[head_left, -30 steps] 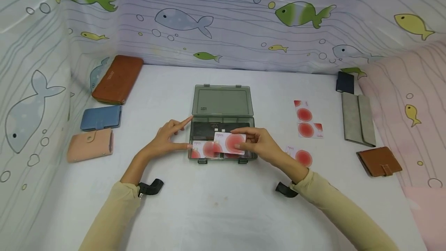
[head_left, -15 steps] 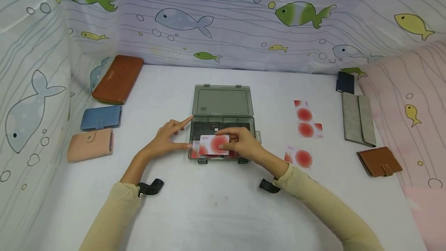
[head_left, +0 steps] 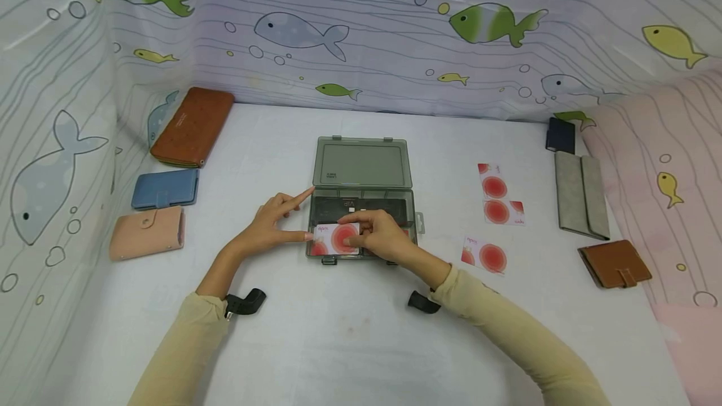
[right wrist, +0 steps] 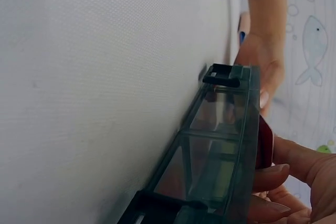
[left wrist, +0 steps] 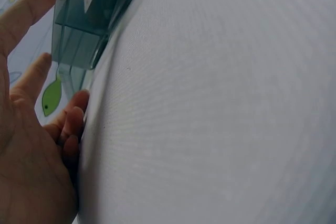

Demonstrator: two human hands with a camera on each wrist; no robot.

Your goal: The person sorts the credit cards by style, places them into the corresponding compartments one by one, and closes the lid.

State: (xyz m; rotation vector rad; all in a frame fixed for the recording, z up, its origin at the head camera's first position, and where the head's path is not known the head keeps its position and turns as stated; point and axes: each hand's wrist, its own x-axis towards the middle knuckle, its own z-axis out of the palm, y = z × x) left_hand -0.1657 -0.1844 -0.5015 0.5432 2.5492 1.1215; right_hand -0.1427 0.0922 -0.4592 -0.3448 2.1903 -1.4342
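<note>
Your left hand [head_left: 269,225] braces the left wall of the smoky plastic case [head_left: 361,202], index finger and thumb straight against it so it cannot slide. Your right hand [head_left: 379,238] pinches a red-circled card [head_left: 337,238] low over the near-left compartment, angled to drop in; three matching cards [head_left: 496,208] wait on the white table [head_left: 350,331] to the right.

I see a smoky grey-green see-through box [head_left: 361,171] on my white worktop [head_left: 350,331], and the card [head_left: 337,238] lying in it is white with a red disc, like the loose cards [head_left: 496,196] at right. The wallets are rust-brown [head_left: 192,127], blue [head_left: 165,188], pink [head_left: 148,234], grey [head_left: 581,194], tan [head_left: 613,263] and navy [head_left: 560,135]. The curtain [head_left: 361,30] behind is pale lilac with wavy lines, bubbles and green, grey and yellow fish; both sleeves [head_left: 186,356] are beige.
</note>
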